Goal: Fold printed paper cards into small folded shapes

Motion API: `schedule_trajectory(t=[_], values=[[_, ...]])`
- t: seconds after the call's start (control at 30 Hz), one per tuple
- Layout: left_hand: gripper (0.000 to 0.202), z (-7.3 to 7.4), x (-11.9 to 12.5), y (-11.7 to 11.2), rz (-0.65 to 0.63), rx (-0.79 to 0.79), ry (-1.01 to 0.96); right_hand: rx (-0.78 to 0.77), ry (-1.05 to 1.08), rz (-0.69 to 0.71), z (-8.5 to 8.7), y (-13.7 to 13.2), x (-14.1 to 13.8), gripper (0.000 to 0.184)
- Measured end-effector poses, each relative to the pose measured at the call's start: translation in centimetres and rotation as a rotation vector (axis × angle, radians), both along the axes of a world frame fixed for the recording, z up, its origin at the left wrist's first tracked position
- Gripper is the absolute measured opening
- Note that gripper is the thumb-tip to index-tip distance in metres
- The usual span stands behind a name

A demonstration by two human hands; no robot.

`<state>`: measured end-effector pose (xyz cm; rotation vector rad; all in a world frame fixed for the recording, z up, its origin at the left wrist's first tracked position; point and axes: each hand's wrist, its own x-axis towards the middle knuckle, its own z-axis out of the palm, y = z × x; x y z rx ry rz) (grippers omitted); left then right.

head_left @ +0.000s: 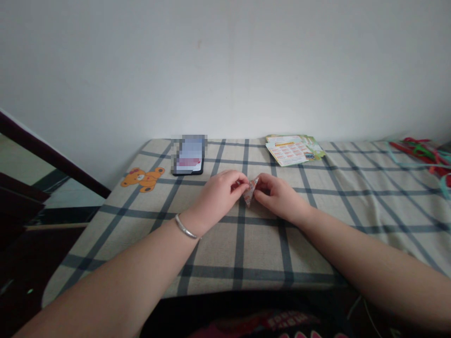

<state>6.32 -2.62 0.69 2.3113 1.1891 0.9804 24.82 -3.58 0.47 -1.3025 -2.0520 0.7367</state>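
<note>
Paper triangle [250, 194] between both hands [221, 188] [278, 195]; reddish print [251, 187] illegible

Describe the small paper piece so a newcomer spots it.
Start at the checked tablecloth below the pale wall. Near its middle, the left hand and right hand pinch a small printed paper piece between them. Unlike the flat cards lying by the wall, it is held and tapers to a near-side point.

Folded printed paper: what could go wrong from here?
1. It could tear or crease wrongly: the left hand and right hand both pinch the small folded printed paper.
2. Fingers cover parts of it, so a crooked edge might go unnoticed.
3. The checked tablecloth is rumpled at right and might shift.
</note>
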Motion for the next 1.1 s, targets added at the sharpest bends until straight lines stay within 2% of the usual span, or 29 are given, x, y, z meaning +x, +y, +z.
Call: schedule_trajectory(t=[0.17, 0.33, 0.87, 1.1], values=[[0.016, -0.3, 0.1, -0.1, -0.054, 0.057, -0.034, -0.054, 0.099, -0.028, -0.3, 0.3, 0.0, 0.003], [0.023, -0.1, 0.3, -0.6, -0.048, 0.114, 0.002, -0.041, 0.107, -0.041, 0.0, 0.3, 0.0, 0.006], [0.026, -0.4, 1.0, -0.9, -0.020, 0.050, -0.041, 0.119, -0.087, -0.105, 0.7, -0.6, -0.4, 0.007], [0.022, -0.7, 0.8, -0.7, -0.060, -0.098, -0.153, 0.152, -0.140, -0.100, 0.8, -0.6, -0.1, 0.007]])
